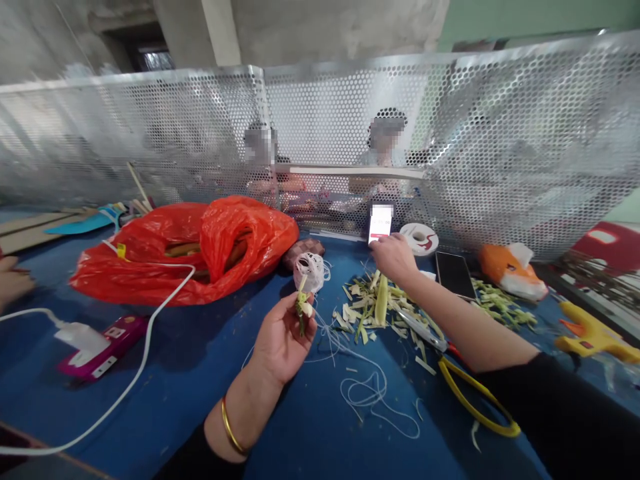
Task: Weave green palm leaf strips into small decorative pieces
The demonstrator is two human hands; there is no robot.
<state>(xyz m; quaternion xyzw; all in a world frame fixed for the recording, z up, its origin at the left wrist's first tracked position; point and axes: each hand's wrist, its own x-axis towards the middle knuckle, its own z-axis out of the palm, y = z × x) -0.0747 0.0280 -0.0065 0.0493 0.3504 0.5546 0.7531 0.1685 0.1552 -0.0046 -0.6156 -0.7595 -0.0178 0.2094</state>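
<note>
My left hand [285, 337] is closed in a pinch around a small bundle of green and pale plant pieces [303, 308], held up above the blue table. A ball of white string [309, 268] sits just beyond it, its loose thread trailing over the tabletop. At the back, my right hand [395, 258] has its fingers bent at the lower edge of an upright smartphone [381, 221] with a lit screen; part of the fingers is hidden. Below my right forearm lie a heap of cut pale-green strips [381, 300] and a utility knife [420, 328].
A red plastic bag [245, 267] and a purple power strip [107, 347] with a white cable lie left. A white spool [419, 239], dark phone [455, 275], orange tissue pack [513, 270] and yellow glue gun [595, 333] stand right. People sit behind the perforated metal screen [330, 113].
</note>
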